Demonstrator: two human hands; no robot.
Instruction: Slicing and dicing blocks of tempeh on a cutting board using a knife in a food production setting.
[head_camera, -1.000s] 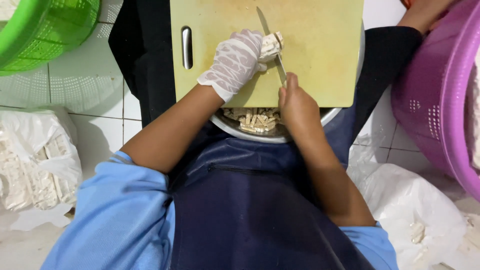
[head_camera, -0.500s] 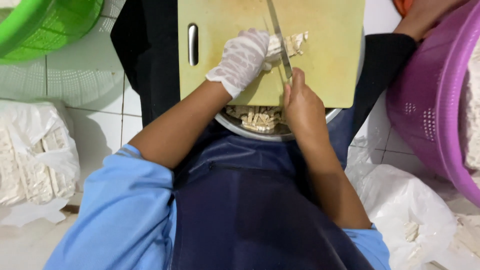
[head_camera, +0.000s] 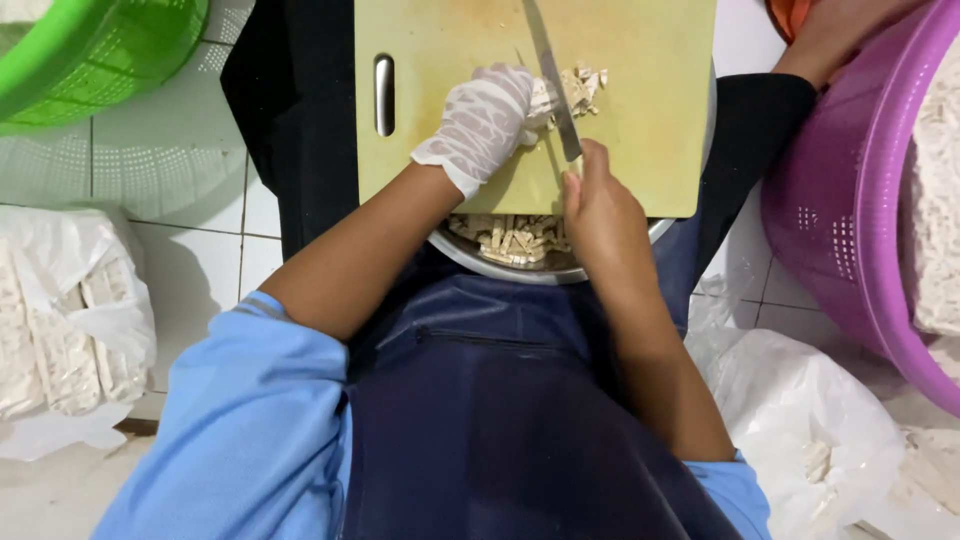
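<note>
A person seated over a pale yellow cutting board (head_camera: 640, 150) slices a block of whitish, crumbly food (head_camera: 565, 92) with a long-bladed knife (head_camera: 550, 80), seen from the head-worn camera looking straight down. The left hand (head_camera: 480, 125), in a thin white glove, is curled over the near end of the block and presses it against the board, fingertips just beside the blade. The bare right hand (head_camera: 600, 215) is closed around the knife's handle (the handle itself is hidden inside the fist), with the blade running up and away across the board and resting against the cut pieces at the board's upper middle. The board lies across a round metal bowl (head_camera: 560, 268), whose rim shows under the board's near edge and which holds a heap of small pale strips (head_camera: 510, 238). A green perforated basket (head_camera: 90, 50) sits at the upper left on the white tiled floor (head_camera: 190, 230), and a purple perforated basket (head_camera: 850, 230) stands at the right. White plastic bags (head_camera: 70, 330) with more pale blocks lie at the left, and another crumpled bag (head_camera: 810, 430) at the lower right.
</note>
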